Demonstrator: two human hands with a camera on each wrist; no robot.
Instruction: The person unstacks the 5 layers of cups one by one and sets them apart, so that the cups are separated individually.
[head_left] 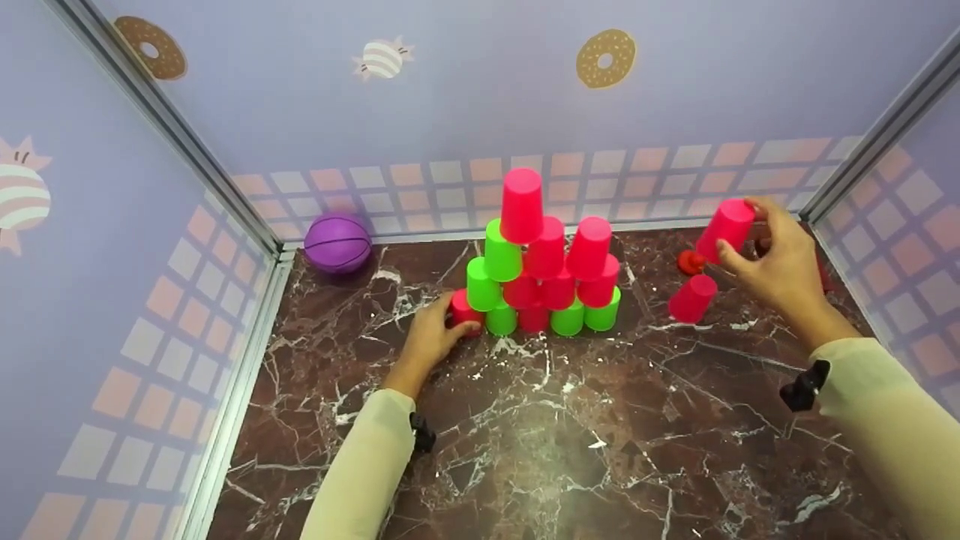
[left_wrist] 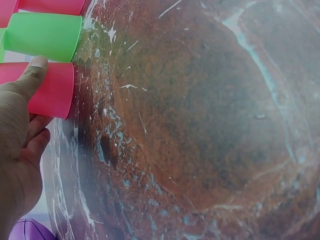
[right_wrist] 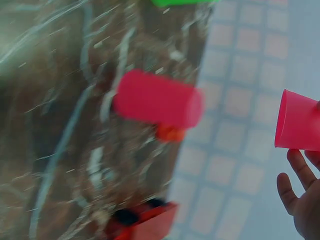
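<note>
A stepped stack of upside-down pink and green cups stands near the back wall, topped by a single pink cup [head_left: 522, 202]. My left hand [head_left: 427, 341] grips the pink cup at the stack's bottom left corner [left_wrist: 57, 92], thumb on its near side and fingers beyond. Beside that one in the bottom row is a green cup [head_left: 501, 319]. Off to the right, my right hand [head_left: 784, 262] holds another pink cup [head_left: 729, 225] in the air between thumb and fingers, its mouth down and tilted. Below it, one more pink cup [head_left: 693, 300] stands upside down on the table.
A purple ball [head_left: 337, 244] sits in the back left corner. Behind the lone pink cup is a small orange-red thing [head_left: 690, 262], and close by a red object with black round parts [right_wrist: 150, 222]. Walls [head_left: 480, 97] enclose the marbled tabletop [head_left: 525, 450] at back and sides.
</note>
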